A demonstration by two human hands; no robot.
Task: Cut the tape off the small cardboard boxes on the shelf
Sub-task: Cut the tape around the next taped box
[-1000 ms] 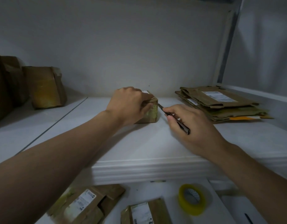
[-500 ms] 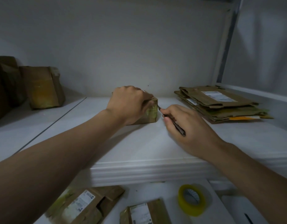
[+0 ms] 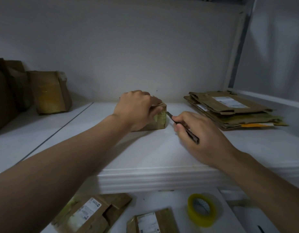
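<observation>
A small taped cardboard box (image 3: 159,119) stands in the middle of the white shelf (image 3: 145,148). My left hand (image 3: 137,109) covers its top and near side, fingers curled over the upper edge, so most of the box is hidden. My right hand (image 3: 201,135) grips a thin dark cutter (image 3: 185,129) like a pen. The blade tip touches the box's right front corner, just under the top edge where yellowish tape shows.
A stack of flattened cardboard boxes (image 3: 233,110) lies at the shelf's right. Upright brown boxes (image 3: 49,92) stand at the far left. On the lower surface lie a yellow tape roll (image 3: 201,210) and two labelled boxes (image 3: 90,214) (image 3: 150,221).
My right hand has moved the cutter forward, so the blade tip that was slightly away from the box now touches its right corner. The left hand keeps its hold.
</observation>
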